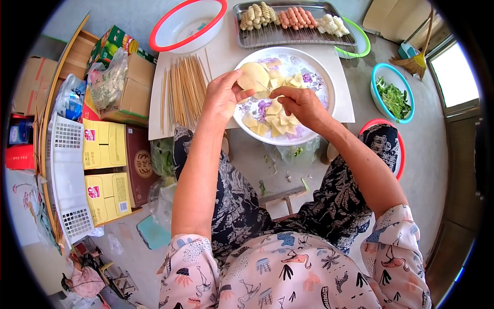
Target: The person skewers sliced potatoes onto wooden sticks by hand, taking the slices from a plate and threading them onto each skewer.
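Note:
My left hand (pixel 223 95) pinches a large, round, pale-yellow potato slice (pixel 252 76) by its edge, above the white floral plate (pixel 329 100). Close to its right, my right hand (pixel 302 104) has its fingers closed on a thin bamboo skewer (pixel 265 88), whose tip meets the lower part of the slice. Whether the tip has gone through, I cannot tell. More potato slices (pixel 282 123) lie in loose piles on the plate. A bundle of bare bamboo skewers (pixel 185 92) rests on the table left of my left hand.
A metal tray (pixel 247 41) at the back holds skewered foods, including sausages (pixel 297 18). Beside it stands a red-rimmed white basin (pixel 175 44). Chopped greens (pixel 392 98) fill a blue-rimmed basin (pixel 375 85) on the right. Cardboard boxes (pixel 105 145) are stacked at left.

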Demonstrator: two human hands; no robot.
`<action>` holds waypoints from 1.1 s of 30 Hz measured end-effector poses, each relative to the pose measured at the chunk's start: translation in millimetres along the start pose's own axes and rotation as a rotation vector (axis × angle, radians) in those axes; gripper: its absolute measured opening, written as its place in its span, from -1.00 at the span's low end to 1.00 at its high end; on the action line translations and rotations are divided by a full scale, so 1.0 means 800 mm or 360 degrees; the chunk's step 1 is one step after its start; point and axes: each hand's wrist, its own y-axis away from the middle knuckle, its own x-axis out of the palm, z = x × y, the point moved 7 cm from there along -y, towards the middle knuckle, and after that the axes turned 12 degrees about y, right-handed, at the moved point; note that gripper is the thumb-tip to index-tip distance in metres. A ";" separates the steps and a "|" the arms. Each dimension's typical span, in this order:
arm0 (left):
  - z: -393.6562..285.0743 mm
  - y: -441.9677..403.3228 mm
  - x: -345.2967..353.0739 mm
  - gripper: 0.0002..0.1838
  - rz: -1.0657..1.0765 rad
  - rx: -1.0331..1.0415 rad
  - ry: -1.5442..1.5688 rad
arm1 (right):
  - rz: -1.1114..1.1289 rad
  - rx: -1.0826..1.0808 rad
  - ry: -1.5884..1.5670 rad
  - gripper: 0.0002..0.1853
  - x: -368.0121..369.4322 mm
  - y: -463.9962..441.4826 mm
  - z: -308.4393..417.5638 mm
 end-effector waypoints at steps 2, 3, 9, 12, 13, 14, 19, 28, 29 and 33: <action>0.000 0.000 -0.001 -0.77 0.0027 -0.0016 0.0005 | -0.0009 0.0001 0.0028 -0.82 -0.002 0.001 0.002; 0.000 0.001 0.000 -0.77 0.0054 -0.0031 0.0010 | -0.0019 0.0001 0.0057 -0.82 -0.004 0.002 0.003; 0.004 0.003 0.001 -0.78 0.0083 -0.0122 0.0048 | -0.0054 -0.0031 0.0186 -0.83 -0.009 0.003 0.006; 0.005 0.005 0.002 -0.78 0.0080 -0.0135 0.0062 | -0.0080 -0.0049 0.0175 -0.84 -0.008 0.002 0.004; 0.005 0.005 0.002 -0.78 0.0080 -0.0135 0.0062 | -0.0080 -0.0050 0.0175 -0.84 -0.007 0.002 0.003; 0.005 0.006 0.003 -0.78 0.0101 -0.0140 0.0058 | -0.0065 -0.0039 0.0135 -0.84 -0.006 0.002 0.002; 0.016 0.006 0.004 -0.78 0.0125 -0.0181 -0.0031 | 0.0003 -0.0069 -0.0070 -0.84 0.006 -0.004 -0.006; -0.015 -0.002 -0.016 -0.77 -0.0117 0.0148 -0.0126 | 0.0131 0.0061 -0.0016 -0.85 0.005 -0.001 0.001; -0.013 -0.001 -0.012 -0.78 -0.0074 0.0144 -0.0151 | 0.0147 0.0068 -0.0081 -0.85 0.009 -0.001 -0.001; -0.008 -0.004 -0.007 -0.80 0.0010 0.0118 -0.0217 | 0.0206 0.0095 -0.0236 -0.85 0.015 0.001 -0.003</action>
